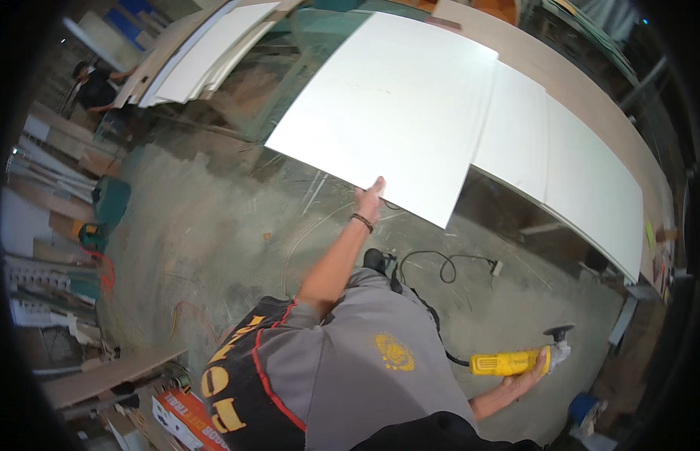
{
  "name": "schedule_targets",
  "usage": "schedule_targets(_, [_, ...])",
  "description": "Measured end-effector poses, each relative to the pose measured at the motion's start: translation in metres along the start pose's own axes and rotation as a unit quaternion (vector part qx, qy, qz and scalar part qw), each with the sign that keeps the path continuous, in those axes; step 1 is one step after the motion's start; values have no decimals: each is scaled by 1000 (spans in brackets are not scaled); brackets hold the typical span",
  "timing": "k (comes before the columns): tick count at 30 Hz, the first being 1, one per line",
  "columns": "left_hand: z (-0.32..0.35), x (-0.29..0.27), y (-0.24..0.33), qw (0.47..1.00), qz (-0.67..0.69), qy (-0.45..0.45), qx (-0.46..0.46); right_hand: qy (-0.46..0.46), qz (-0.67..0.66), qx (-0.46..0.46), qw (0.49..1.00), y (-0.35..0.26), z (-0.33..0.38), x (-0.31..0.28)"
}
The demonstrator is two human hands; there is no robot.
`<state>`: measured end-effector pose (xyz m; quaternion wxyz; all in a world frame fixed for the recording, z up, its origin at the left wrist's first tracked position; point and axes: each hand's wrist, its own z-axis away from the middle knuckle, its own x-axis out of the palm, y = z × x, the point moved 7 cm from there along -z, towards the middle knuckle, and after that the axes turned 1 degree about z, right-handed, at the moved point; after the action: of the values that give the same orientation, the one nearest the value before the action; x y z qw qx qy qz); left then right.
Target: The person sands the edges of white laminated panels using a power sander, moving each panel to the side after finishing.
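A large white panel (pixel 395 98) juts out past the near side of the work surface, one corner toward me. My left hand (pixel 369 200) grips its near edge, thumb on the top face and fingers hidden underneath. Low on the right, away from the panel, my right hand (pixel 532 376) is wrapped round a yellow angle grinder (pixel 500 364). A dark round disc (pixel 559 330) sits on the tool's grey head, and its black cord runs back beside my body. Whether the disc is turning, I cannot tell.
More white panels (pixel 590 154) lie to the right on a brown board (pixel 568 75). Another stack of sheets (pixel 207 56) stands far left, with a person (pixel 96 89) beside it. A black cable with a plug (pixel 495 266) lies on the floor (pixel 215 218). Boards (pixel 109 376) crowd the left.
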<state>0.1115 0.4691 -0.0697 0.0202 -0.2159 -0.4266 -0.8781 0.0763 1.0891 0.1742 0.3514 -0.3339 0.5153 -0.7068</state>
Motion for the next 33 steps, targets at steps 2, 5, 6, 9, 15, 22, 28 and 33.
schedule_targets(2, [7, -25, 12, 1000, 14, -22, -2, -27, -21, 8, 999, 8, -11, -8])
schedule_targets(5, [-5, -88, 32, 997, 24, -62, 38, -45, -20, -10, 999, 3, -8, -1])
schedule_targets(6, [-5, -106, 40, 997, 3, -74, 32, -52, -22, -14, 998, 4, -3, -5])
schedule_targets(9, [-13, -187, 79, 997, -49, -35, 37, -82, -20, -9, 996, 2, -7, -5])
schedule_targets(15, [-9, -262, 150, 961, -165, 164, 148, -165, 60, -162, 971, -7, -8, -3])
schedule_targets(22, [-31, -301, 226, 908, -291, 230, 193, -59, 97, -156, 981, 6, -1, 17])
schedule_targets(28, [-142, -316, 316, 787, -438, 372, 224, 0, 67, -124, 990, 29, 17, 78])
schedule_targets(33, [-199, -285, 365, 558, -651, 424, 293, 0, 63, -122, 991, 45, 22, 119])
